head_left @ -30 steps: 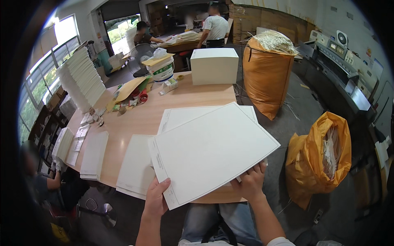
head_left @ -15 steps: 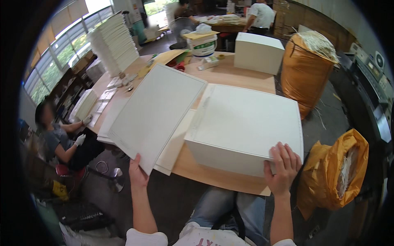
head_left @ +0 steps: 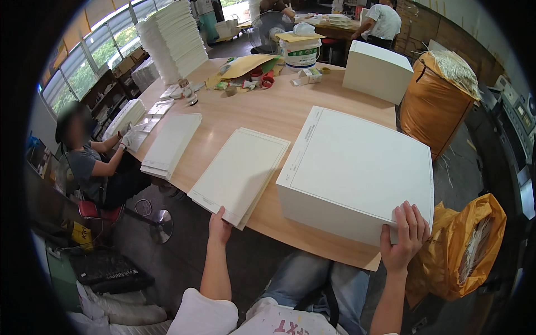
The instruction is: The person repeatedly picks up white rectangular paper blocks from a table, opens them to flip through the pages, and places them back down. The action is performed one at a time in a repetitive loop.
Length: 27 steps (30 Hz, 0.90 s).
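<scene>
A thick stack of large white sheets [head_left: 363, 173] lies on the wooden table [head_left: 262, 114] in front of me. My right hand [head_left: 405, 237] rests on its near right corner, fingers spread over the top sheet. My left hand [head_left: 219, 226] pinches the near edge of a thinner pile of white sheets [head_left: 240, 173] lying flat to the left of the thick stack. A second thin pile [head_left: 170, 144] lies further left.
A seated person [head_left: 92, 162] works at the table's left edge. Orange bags of paper scraps stand to the right [head_left: 463, 248] and at the far right [head_left: 435, 103]. A white box [head_left: 377, 71], a bucket [head_left: 300, 51], tape rolls and a tall paper stack [head_left: 173, 39] are at the far side.
My left hand has laid the lifted sheets down flat on the thinner pile at the left. My right hand stays at the thick stack's near right corner.
</scene>
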Tool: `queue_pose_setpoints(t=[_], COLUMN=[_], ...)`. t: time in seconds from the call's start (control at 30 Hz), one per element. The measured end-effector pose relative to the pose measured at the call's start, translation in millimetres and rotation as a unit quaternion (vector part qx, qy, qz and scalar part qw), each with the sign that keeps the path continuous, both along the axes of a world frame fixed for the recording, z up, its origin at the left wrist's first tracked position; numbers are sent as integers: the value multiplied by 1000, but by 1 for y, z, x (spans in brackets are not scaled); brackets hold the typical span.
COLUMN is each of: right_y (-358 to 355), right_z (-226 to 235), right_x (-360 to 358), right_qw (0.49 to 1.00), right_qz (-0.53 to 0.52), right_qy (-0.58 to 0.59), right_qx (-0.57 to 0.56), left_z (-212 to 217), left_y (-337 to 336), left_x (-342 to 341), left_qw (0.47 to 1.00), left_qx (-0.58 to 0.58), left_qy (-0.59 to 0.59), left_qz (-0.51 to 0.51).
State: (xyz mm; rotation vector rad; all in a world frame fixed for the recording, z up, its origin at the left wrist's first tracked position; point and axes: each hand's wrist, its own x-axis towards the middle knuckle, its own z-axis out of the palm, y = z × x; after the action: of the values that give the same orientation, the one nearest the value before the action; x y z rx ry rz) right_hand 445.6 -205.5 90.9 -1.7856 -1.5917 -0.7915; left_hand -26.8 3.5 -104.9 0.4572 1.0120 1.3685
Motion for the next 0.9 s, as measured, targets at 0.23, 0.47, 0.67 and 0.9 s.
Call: queue_pose_setpoints(t=[0.23, 0.47, 0.67, 0.9], right_y=[0, -1, -24, -35], right_z=[2, 0, 19, -2], right_x=[-4, 0, 11, 42], right_qw=[1000, 1000, 995, 753], right_qz=[-1, -5, 11, 62], right_qy=[0, -2, 91, 630], right_qx=[-4, -11, 49, 179], left_z=[-3, -15, 30, 237], left_y=[-3, 3, -9, -15], left_x=[0, -16, -57, 113], left_qw=[1000, 996, 890, 859], left_qx=[-8, 30, -150, 279], left_qy=[21, 0, 415, 419], left_qz=[15, -79, -115, -90])
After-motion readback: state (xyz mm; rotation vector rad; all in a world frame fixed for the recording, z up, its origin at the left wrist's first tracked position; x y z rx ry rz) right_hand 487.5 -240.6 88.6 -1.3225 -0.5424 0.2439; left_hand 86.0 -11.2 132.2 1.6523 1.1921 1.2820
